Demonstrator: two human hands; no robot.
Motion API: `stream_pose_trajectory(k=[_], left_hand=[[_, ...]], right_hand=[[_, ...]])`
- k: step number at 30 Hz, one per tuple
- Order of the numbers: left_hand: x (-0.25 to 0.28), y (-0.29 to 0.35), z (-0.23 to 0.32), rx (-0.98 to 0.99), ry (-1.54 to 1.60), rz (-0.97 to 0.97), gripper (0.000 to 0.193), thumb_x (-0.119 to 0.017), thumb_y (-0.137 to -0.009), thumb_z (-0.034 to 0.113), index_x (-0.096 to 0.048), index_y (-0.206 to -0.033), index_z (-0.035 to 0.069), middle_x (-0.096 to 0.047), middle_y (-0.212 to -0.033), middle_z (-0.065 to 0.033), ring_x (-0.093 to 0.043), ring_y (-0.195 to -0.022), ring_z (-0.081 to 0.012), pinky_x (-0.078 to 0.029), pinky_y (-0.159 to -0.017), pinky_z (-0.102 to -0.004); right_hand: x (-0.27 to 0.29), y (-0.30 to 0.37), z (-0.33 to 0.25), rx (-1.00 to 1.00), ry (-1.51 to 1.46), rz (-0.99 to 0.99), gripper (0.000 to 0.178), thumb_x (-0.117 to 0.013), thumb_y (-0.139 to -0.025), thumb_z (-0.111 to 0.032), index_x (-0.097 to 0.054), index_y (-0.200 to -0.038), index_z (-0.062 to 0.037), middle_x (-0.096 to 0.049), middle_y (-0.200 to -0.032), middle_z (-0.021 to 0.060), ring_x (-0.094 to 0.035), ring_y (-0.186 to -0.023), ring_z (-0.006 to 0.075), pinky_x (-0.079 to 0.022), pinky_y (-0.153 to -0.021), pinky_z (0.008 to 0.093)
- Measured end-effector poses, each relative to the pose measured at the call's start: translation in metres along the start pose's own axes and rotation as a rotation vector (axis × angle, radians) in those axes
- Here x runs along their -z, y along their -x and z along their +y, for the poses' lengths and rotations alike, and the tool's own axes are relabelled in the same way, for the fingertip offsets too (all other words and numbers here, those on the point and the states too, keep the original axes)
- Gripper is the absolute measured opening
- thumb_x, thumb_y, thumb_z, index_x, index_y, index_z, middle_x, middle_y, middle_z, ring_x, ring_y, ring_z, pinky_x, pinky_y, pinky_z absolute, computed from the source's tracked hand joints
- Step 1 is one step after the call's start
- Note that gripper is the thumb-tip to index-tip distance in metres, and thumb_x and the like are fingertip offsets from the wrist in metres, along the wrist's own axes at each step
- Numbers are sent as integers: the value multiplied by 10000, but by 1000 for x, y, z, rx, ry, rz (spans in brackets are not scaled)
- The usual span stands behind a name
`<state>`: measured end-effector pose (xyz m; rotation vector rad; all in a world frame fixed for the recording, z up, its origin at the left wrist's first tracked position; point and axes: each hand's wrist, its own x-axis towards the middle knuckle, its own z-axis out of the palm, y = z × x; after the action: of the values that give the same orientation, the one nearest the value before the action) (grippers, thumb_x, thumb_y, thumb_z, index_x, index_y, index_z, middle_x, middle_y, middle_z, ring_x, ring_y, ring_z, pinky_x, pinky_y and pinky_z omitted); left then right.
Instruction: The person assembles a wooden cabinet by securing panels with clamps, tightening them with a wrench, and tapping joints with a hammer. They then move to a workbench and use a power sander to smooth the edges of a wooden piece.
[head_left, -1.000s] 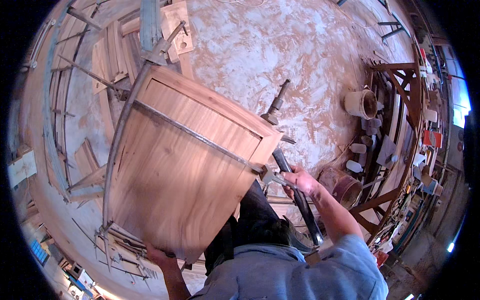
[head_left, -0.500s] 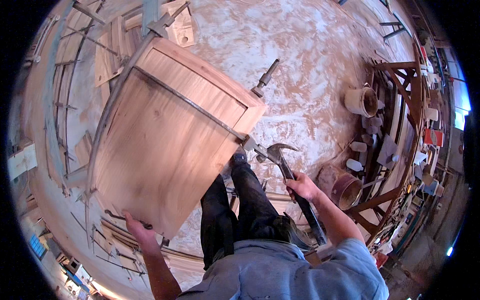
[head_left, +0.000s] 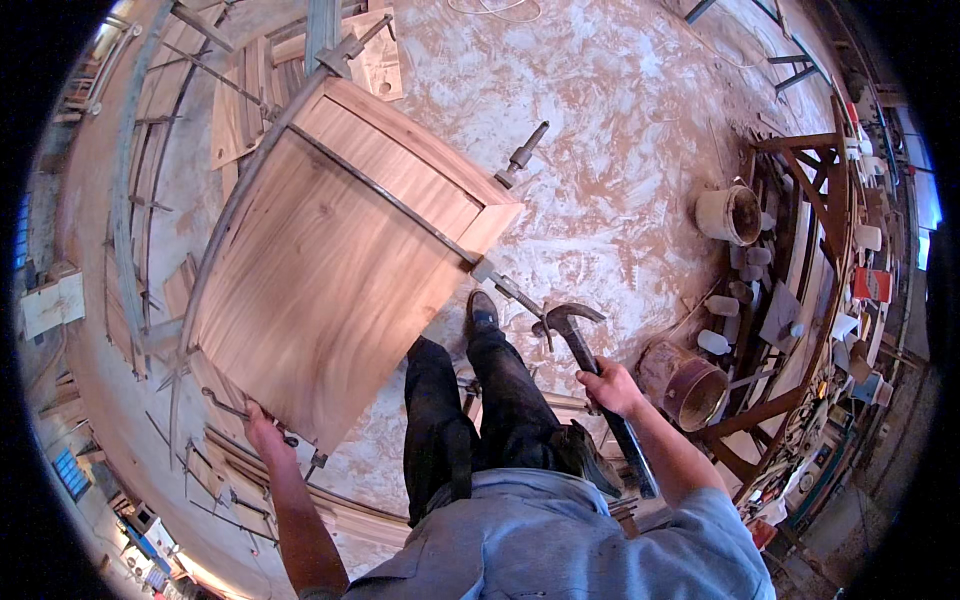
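A large pale wooden cabinet-like piece (head_left: 320, 255) with a framed end lies at left, squeezed by a long bar clamp (head_left: 375, 193) running across its top. My right hand (head_left: 612, 388) is wrapped round the dark handle of a claw hammer (head_left: 575, 335). The hammer's head rests beside or against the screw end of the clamp (head_left: 517, 292); I cannot tell whether they touch. At the piece's near left corner, my left hand (head_left: 265, 432) grips a slim dark metal tool like a wrench (head_left: 226, 404), one end ring-shaped. The fingers there are partly hidden.
Another clamp screw (head_left: 522, 153) juts from the piece's far right side. Two dirty buckets (head_left: 728, 211) and several white bottles (head_left: 712, 342) stand by a cluttered wooden rack (head_left: 755, 425) at right. Further boards (head_left: 240, 105) and clamps lie at left. The floor is dusty.
The hammer's head has shifted slightly down and right in the view, along with the clamp's screw end. My left hand has moved little, still on the wrench-like tool. The view has tilted slightly.
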<state>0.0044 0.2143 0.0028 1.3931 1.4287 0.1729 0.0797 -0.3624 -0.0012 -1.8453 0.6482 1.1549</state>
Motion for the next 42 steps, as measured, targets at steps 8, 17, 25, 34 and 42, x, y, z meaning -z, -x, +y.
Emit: stream_pose_trajectory(k=[8,17,25,34,42], left_hand=[[31,54,14,-295,-510,55,323,-463,-965,191,-530,-1231,19,-563,-871,-76,-511,-656,-125,-444,-561,-280],[-33,109,8,-346,-532,-87,250,-542,-944,190,-571,-1110,5,-538,-625,-35,-492,-527,-131,-419,-502,-288],[-52,166,-9,-422,-668,-311,219,-583,-883,105,-581,-1067,-14,-630,-818,-128,-594,-732,-209,-483,-698,-353],[-20,137,-9,-360,-790,-70,182,-578,-892,148,-586,-953,-23,-625,-792,-150,-583,-713,-243,-473,-668,-365],[82,97,-25,-568,-1060,17,202,-569,-890,131,-616,-1008,-26,-622,-862,-188,-592,-794,-325,-466,-712,-389]], right_hand=[[38,31,-7,136,-130,317,235,-609,-903,-244,-531,-868,-25,-540,-605,21,-507,-498,107,-425,-450,289],[53,82,-105,535,-310,168,227,-633,-901,-229,-515,-919,-36,-586,-712,17,-555,-600,102,-465,-556,263],[21,77,-97,505,33,-63,233,-706,-814,-171,-562,-786,11,-517,-596,90,-455,-543,116,-400,-503,301],[-4,74,-106,801,406,-275,397,-698,-801,-262,-554,-1097,-40,-618,-844,212,-627,-797,387,-506,-671,451],[-72,31,-81,452,944,-370,423,-651,-806,-437,-550,-912,-39,-625,-767,223,-616,-764,423,-489,-664,495]])
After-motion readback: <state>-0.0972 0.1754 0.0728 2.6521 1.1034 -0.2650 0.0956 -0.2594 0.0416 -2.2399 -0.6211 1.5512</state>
